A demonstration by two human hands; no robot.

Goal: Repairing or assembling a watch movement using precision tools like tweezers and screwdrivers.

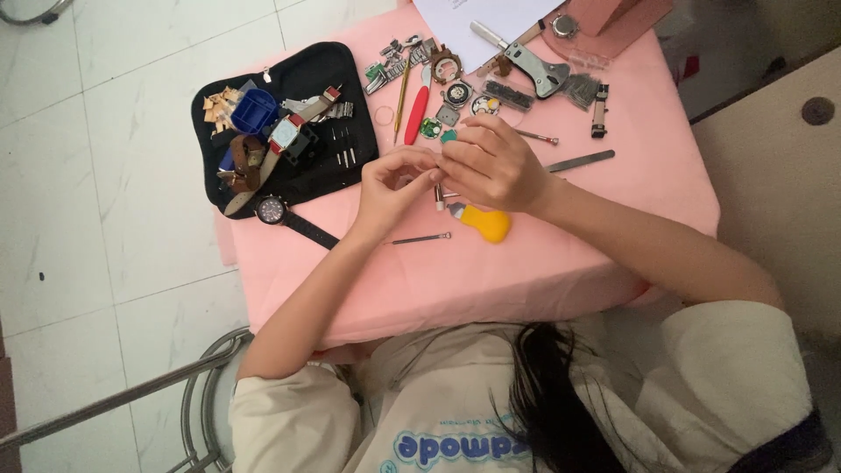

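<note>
My left hand and my right hand meet over the middle of a pink-covered table. Their fingertips pinch together around something small that I cannot make out. Just below the hands lie a yellow-handled tool and a thin metal screwdriver. A small white-tipped piece stands under my right fingers. Above the hands are round watch parts, a small green circuit piece and a red-handled tool.
A black open tool pouch at the left holds watches, straps and a blue box. A black-strapped watch lies at its lower edge. Tweezers, a metal case opener, paper and a pink box lie beyond. A metal chair stands below left.
</note>
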